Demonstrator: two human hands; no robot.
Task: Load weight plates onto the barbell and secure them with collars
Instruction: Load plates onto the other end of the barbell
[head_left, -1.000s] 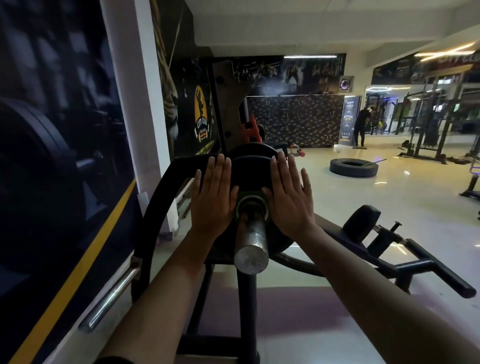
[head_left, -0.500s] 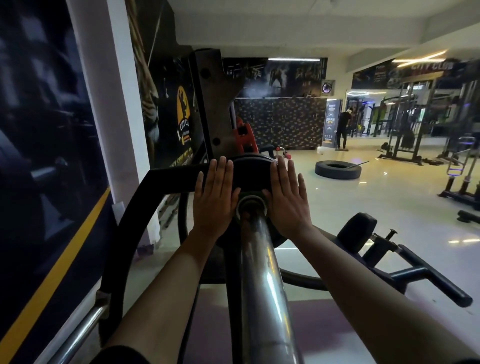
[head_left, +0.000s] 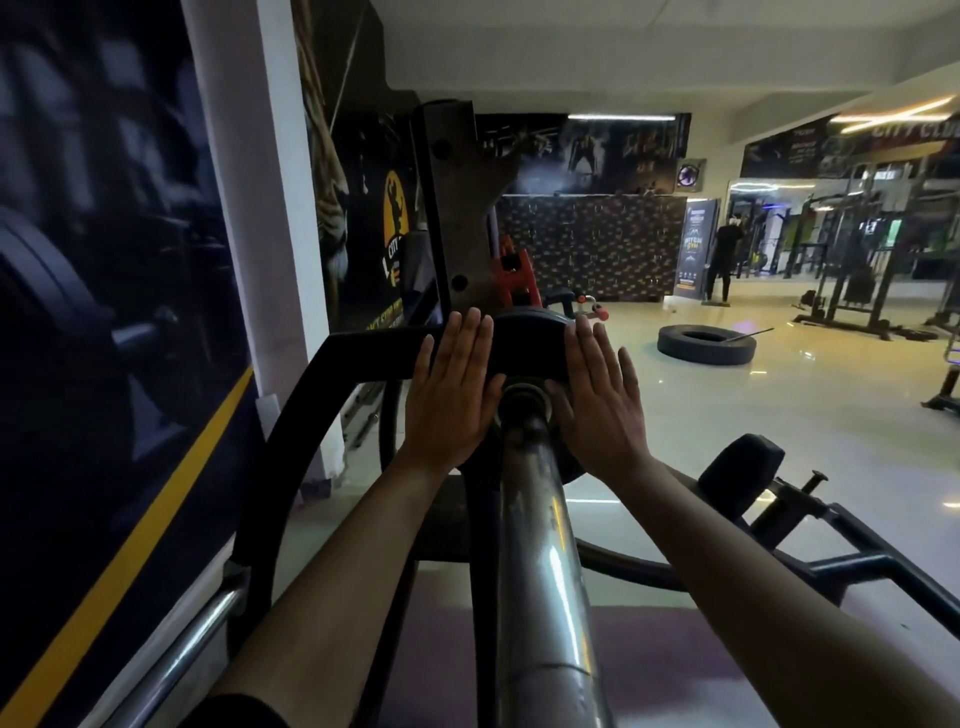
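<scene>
Your left hand (head_left: 451, 402) and right hand (head_left: 597, 408) press flat, fingers straight, on the plate (head_left: 524, 345) seated on the bar (head_left: 543, 561), one each side; the far sign (head_left: 914, 137) seems to read CITY CLUB

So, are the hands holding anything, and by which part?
Nothing is gripped. The left hand and right hand press flat, fingers straight, on the face of the weight plate, either side of the barbell.

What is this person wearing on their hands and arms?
The left hand and right hand are bare: no gloves, rings or watch show. The forearms are bare too. A dark sleeve edge shows on the left arm at the frame's bottom.
</scene>
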